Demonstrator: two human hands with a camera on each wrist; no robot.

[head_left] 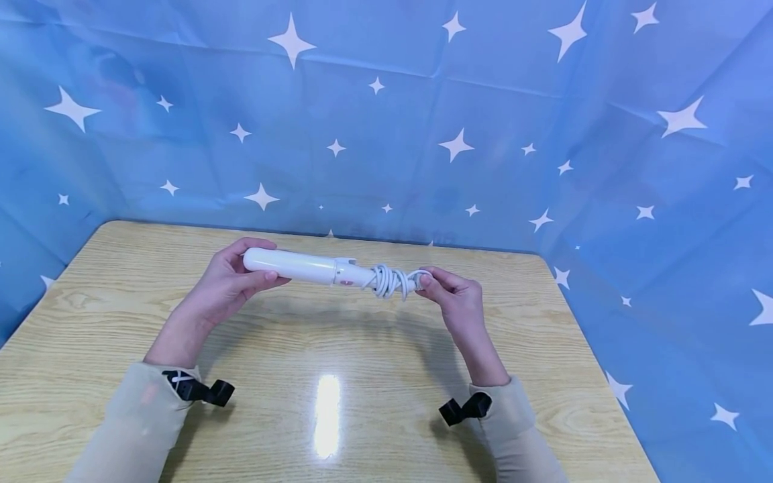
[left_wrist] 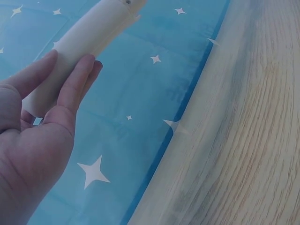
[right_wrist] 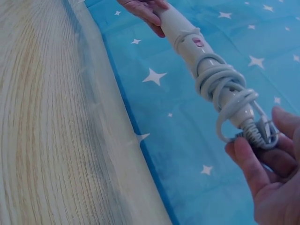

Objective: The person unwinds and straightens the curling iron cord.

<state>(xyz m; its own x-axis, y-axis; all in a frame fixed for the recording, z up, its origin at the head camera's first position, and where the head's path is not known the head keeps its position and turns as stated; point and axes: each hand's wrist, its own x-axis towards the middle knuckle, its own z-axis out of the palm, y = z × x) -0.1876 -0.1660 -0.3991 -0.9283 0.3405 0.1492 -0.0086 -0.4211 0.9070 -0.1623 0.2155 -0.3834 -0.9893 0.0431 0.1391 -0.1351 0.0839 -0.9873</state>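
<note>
A white curling iron [head_left: 302, 266], by its look, is held level above the table between both hands. Its barrel is thick and rounded, and a small red switch shows on the handle. The grey-white cord [right_wrist: 220, 84] is wound several times around the handle. My left hand [head_left: 232, 275] grips the rounded barrel end, thumb on the near side and fingers around the far side. At the other end, my right hand [head_left: 455, 295] pinches the handle's tail, where the ribbed cord sleeve [right_wrist: 253, 133] comes out. Part of that end is hidden behind the fingers.
Beneath the hands lies a light wood-grain table [head_left: 272, 416] with a bright reflection near its front. A blue cloth with white stars [head_left: 392, 114] hangs behind the table and along its sides. Black wrist cameras [head_left: 199, 389] sit on both sleeves.
</note>
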